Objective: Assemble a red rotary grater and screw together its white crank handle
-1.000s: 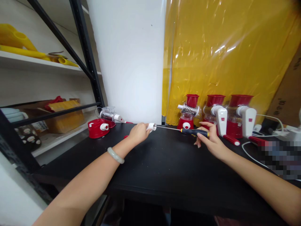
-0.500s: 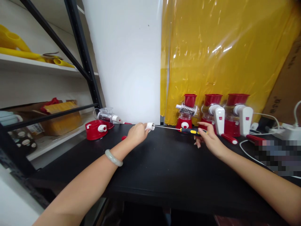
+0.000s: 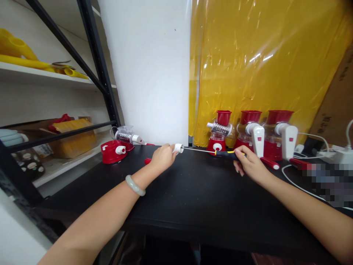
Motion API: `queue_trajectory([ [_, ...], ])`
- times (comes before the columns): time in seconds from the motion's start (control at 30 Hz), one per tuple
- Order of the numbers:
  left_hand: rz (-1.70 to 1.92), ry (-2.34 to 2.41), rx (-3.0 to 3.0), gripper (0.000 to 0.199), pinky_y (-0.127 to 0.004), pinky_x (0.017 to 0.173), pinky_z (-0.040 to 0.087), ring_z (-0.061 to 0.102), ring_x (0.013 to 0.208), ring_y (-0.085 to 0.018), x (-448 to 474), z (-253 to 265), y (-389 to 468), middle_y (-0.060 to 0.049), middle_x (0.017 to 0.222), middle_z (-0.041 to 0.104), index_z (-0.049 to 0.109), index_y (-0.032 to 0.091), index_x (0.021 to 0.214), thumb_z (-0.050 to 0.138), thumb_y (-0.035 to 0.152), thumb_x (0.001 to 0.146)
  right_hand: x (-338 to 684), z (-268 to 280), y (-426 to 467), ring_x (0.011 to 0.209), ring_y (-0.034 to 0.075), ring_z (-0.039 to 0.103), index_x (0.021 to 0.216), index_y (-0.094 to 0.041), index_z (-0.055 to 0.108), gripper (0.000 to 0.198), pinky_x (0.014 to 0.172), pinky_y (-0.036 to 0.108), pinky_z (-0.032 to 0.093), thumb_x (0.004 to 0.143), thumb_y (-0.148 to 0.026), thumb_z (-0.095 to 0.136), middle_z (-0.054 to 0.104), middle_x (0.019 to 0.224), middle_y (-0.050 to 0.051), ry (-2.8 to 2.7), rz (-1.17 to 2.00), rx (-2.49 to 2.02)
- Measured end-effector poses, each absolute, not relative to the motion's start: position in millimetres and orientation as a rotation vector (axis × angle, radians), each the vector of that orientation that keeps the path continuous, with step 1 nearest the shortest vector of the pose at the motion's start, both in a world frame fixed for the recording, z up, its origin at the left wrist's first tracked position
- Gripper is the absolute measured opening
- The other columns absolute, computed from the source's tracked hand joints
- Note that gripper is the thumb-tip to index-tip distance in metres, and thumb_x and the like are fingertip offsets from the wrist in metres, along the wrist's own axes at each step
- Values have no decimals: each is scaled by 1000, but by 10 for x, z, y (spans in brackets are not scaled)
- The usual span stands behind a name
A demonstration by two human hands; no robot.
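Observation:
My left hand [image 3: 163, 157] is closed around a white crank handle [image 3: 179, 148], whose round hollow end points right. A red grip [image 3: 148, 161] pokes out on the far side of that hand, probably part of the same piece. In my right hand [image 3: 246, 162], thumb and fingers pinch the black-and-yellow grip of a screwdriver [image 3: 227, 154]. Its thin metal shaft runs level to the left and its tip enters the hollow end; the tip itself is hidden. Both hands are above the black table [image 3: 190, 198].
At the left sit a red base [image 3: 113, 152] and a clear drum housing [image 3: 124, 135] with a white crank. Red-and-white rotary graters [image 3: 249, 134] line the back right, near white cables [image 3: 300, 189] and a power strip [image 3: 342, 156]. A black-framed shelf [image 3: 96, 48] borders the left.
The screwdriver grip has turned, showing a different face, and my right hand's fingers have shifted on it. Both hands appear slightly farther right in view.

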State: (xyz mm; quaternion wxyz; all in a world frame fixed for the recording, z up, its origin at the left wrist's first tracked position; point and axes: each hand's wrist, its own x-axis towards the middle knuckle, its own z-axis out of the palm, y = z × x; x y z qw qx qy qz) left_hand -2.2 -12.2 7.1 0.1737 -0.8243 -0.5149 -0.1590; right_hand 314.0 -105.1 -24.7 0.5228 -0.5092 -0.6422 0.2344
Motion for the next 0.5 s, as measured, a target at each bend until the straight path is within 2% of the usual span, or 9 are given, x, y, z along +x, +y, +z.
queue_trajectory([
  [0.07, -461, -1482, -2331, 33, -30, 72, 46, 64, 86, -24, -36, 83, -105, -10, 94, 64, 60, 19, 108, 39, 41, 94, 3124, -282, -1029, 44, 13, 56, 110, -25, 35, 35, 49, 28, 47, 91, -53, 44, 61, 66, -5, -1551, 595, -1080],
  [0.13, -461, -1510, -2333, 34, -30, 73, 45, 64, 87, -24, -57, 103, -86, -10, 92, 64, 60, 19, 109, 39, 42, 94, 3111, -310, -1023, 59, 16, 63, 121, -27, 27, 45, 66, 34, 52, 90, -48, 50, 63, 79, -2, -1600, 543, -989],
  [0.23, -457, -1524, -2330, 35, -31, 73, 45, 63, 87, -24, -77, 129, -73, -11, 94, 64, 60, 20, 110, 38, 42, 94, 3120, -310, -1044, 71, 17, 65, 120, -25, 35, 40, 78, 36, 50, 90, -44, 53, 62, 81, 0, -1698, 426, -1028],
  [0.37, -457, -1476, -2315, 34, -31, 71, 45, 63, 86, -24, -61, 123, -94, -11, 96, 62, 59, 19, 108, 37, 41, 94, 3167, -248, -1078, 60, 16, 64, 101, -22, 46, 29, 65, 32, 50, 90, -49, 50, 65, 73, 0, -1716, 469, -1156],
  [0.43, -453, -1459, -2320, 33, -31, 71, 45, 63, 86, -24, -43, 105, -108, -11, 97, 62, 59, 19, 108, 37, 40, 95, 3177, -223, -1081, 47, 15, 59, 90, -23, 44, 31, 54, 29, 48, 91, -54, 46, 61, 57, -4, -1665, 522, -1211],
  [0.5, -453, -1461, -2322, 33, -31, 71, 45, 63, 86, -23, -31, 90, -114, -11, 98, 62, 58, 19, 109, 38, 40, 94, 3168, -222, -1067, 36, 13, 51, 81, -23, 41, 35, 51, 29, 47, 92, -56, 41, 53, 43, -7, -1611, 579, -1240],
])
